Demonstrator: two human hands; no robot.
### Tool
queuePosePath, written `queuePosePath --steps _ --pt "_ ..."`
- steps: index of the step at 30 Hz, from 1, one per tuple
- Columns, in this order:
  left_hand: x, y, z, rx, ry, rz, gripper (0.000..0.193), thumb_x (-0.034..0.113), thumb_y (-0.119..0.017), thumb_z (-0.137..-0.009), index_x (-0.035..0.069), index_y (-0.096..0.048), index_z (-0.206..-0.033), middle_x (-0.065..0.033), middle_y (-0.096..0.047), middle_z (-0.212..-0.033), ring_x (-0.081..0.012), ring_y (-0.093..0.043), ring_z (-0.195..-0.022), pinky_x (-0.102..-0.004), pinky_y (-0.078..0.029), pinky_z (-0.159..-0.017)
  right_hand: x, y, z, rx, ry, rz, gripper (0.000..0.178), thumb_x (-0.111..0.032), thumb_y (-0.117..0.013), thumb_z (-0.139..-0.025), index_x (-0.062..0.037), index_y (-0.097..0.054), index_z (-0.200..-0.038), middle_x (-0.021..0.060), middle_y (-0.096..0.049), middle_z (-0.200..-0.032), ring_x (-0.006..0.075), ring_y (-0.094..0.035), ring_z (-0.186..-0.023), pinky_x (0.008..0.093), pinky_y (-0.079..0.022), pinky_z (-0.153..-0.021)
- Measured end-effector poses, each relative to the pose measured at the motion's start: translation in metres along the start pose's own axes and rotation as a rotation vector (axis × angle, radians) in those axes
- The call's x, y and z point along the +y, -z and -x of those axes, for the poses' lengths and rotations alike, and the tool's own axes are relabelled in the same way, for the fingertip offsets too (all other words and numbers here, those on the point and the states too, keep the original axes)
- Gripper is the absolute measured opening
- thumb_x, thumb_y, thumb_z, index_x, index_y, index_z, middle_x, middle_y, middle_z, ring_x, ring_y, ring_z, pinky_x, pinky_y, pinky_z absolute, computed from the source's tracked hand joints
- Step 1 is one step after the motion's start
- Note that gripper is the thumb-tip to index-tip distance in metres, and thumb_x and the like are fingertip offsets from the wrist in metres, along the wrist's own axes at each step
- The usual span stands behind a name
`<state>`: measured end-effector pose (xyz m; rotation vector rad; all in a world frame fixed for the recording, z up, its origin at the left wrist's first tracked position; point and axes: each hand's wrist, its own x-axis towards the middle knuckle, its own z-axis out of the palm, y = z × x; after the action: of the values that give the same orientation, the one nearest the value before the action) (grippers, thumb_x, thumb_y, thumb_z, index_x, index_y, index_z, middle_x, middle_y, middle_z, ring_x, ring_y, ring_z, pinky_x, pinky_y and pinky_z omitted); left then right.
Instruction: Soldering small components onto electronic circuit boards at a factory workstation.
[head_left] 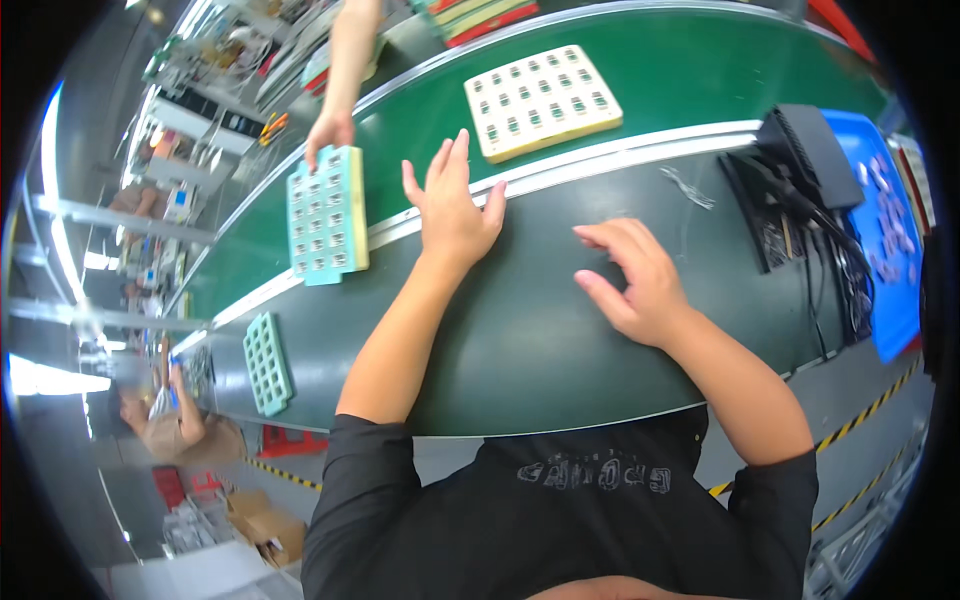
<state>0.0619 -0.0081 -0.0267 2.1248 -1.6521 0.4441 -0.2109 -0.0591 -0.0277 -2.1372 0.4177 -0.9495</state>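
Observation:
My left hand is raised over the near edge of the green belt, fingers spread and holding nothing. Close to its fingertips lies a cream tray with rows of small dark parts in its pockets. My right hand hovers above the dark tabletop, its fingers loosely curved and apart, with nothing between them. To the left of my left hand, another person's hand grips the far end of a light-blue tray, stacked on a yellowish one and filled with small parts.
An empty teal tray rests at the table's left. At the right are a black box-shaped device with cables, a blue bin of small pinkish pieces, and a thin clear strip. A metal rail separates belt and tabletop.

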Motion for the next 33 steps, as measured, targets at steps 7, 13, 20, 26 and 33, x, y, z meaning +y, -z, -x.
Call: queuePosePath --steps 7,13,20,26,33 --pt "-0.205 0.088 0.027 0.152 0.619 -0.348 0.055 0.044 -0.067 -0.093 0.007 -0.064 -0.134 -0.0169 -0.068 -0.131 -0.0331 -0.064 -0.123 -0.0424 -0.045 -0.105 -0.001 -0.011 -0.005 -0.09 0.051 -0.017 0.032 -0.009 -0.075 -0.085 -0.0006 -0.068 -0.114 0.0139 -0.068 -0.101 0.0321 -0.065 -0.095 0.0394 -0.052 -0.083" --pt "-0.28 0.098 0.077 -0.256 1.04 0.148 0.057 0.048 -0.056 -0.102 -0.004 -0.071 -0.118 -0.0115 -0.073 -0.102 -0.0195 -0.066 -0.092 -0.0341 -0.05 -0.086 -0.004 -0.014 -0.007 -0.075 0.021 -0.039 0.03 -0.003 -0.074 -0.083 -0.0019 -0.069 -0.113 0.0118 -0.068 -0.097 0.0258 -0.064 -0.087 0.0348 -0.052 -0.076" --pt "-0.198 0.084 0.059 -0.355 0.698 0.225 0.051 0.042 -0.05 -0.104 -0.004 -0.069 -0.117 -0.0186 -0.072 -0.098 -0.0292 -0.067 -0.091 -0.0401 -0.05 -0.086 0.0 -0.014 -0.008 -0.136 -0.043 0.005 0.031 -0.002 -0.073 -0.086 -0.0014 -0.068 -0.116 0.0095 -0.067 -0.098 0.0196 -0.062 -0.084 0.0292 -0.051 -0.071" --pt "-0.07 0.059 0.05 -0.391 0.168 0.407 0.039 0.028 -0.051 -0.108 -0.001 -0.064 -0.13 -0.0157 -0.069 -0.115 -0.0237 -0.065 -0.108 -0.0329 -0.048 -0.098 0.014 -0.015 -0.008 -0.013 -0.252 -0.131 0.035 -0.006 -0.069 -0.095 -0.0003 -0.064 -0.128 0.0051 -0.068 -0.102 0.0089 -0.06 -0.083 0.0241 -0.05 -0.074" --pt "-0.038 0.075 0.071 -0.119 0.092 0.045 0.039 0.033 -0.05 -0.107 0.003 -0.065 -0.127 -0.0172 -0.071 -0.102 -0.0358 -0.067 -0.096 -0.0433 -0.051 -0.088 0.017 0.0 -0.006 0.062 -0.41 -0.191 0.031 -0.009 -0.062 -0.1 -0.0015 -0.063 -0.131 0.0009 -0.066 -0.095 0.002 -0.054 -0.069 0.0182 -0.043 -0.062"
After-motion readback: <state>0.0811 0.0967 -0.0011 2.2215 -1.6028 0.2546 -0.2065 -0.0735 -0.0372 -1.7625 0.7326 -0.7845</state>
